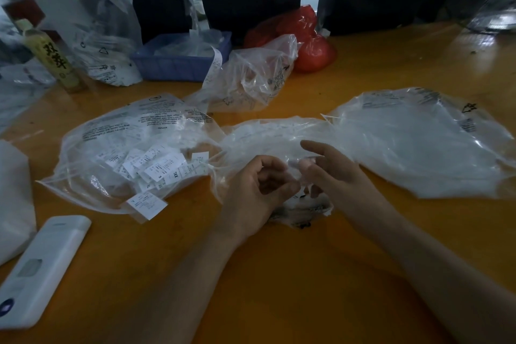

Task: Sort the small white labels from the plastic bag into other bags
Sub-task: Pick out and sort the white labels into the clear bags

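My left hand (251, 190) and right hand (332, 173) meet at the middle of the frame over the crumpled middle bag (268, 134) on the orange table (279, 274). My left fingers are curled as if pinching something small, though I cannot tell whether a label is in them; my right fingers are loosely spread, thumb near forefinger, touching the plastic. Most of the white labels (159, 167) sit heaped in the bag at left (111, 148), one near its lower edge. The large bag at right (418, 142) looks nearly flat, its contents unclear. I judge the sorting well under way but unfinished, since labels show faintly inside the middle bag too.
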Motion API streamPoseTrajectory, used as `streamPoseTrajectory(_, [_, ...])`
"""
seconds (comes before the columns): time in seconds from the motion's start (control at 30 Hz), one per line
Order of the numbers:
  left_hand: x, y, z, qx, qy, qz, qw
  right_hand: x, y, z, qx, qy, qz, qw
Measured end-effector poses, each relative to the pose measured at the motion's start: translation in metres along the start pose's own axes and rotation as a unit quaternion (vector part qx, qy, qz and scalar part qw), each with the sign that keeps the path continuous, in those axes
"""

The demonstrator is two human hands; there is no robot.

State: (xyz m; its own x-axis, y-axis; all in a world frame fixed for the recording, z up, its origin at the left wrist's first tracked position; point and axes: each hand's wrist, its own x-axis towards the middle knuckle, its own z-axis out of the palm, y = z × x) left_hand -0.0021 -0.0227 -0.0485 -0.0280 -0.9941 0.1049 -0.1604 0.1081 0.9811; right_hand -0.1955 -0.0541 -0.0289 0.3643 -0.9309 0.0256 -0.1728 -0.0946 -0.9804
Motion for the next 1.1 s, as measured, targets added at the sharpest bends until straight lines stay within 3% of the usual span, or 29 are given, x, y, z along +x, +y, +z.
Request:
streamPoseTrajectory(0.2, [-0.001, 0.002, -0.001, -0.007, 0.016, -0.007, 1.000, 0.002, 0.003, -0.008, -0.007, 0.065, -0.037, 0.997])
streamPoseTrajectory(0.37, [0.003, 0.004, -0.003, -0.142, 0.082, -0.047, 0.985, 0.000, 0.000, -0.006, -0.103, 0.029, -0.042, 0.993])
streamPoseTrajectory(0.47, [0.004, 0.005, -0.004, -0.194, 0.069, -0.057, 0.977, -0.002, -0.003, -0.001, -0.117, 0.029, -0.043, 0.992])
streamPoseTrajectory(0.6, [0.001, 0.007, -0.001, -0.175, 0.036, -0.024, 0.984, -0.002, -0.003, 0.004, -0.121, 0.053, -0.057, 0.990])
streamPoseTrajectory(0.73, [0.005, 0.008, -0.001, -0.253, 0.066, -0.031, 0.965, 0.000, 0.004, 0.005, -0.166, 0.051, -0.062, 0.983])
streamPoseTrajectory(0.87, [0.009, 0.007, -0.010, -0.347, 0.069, -0.056, 0.934, 0.006, 0.011, 0.001, -0.339, 0.098, -0.101, 0.930])
streamPoseTrajectory(0.97, [0.009, 0.006, -0.012, -0.377, 0.062, -0.060, 0.922, 0.010, 0.014, -0.001, -0.439, 0.027, -0.085, 0.894])
streamPoseTrajectory(1.1, [0.008, 0.005, -0.010, -0.331, 0.052, -0.056, 0.941, 0.012, 0.015, 0.005, -0.527, -0.071, -0.082, 0.843])
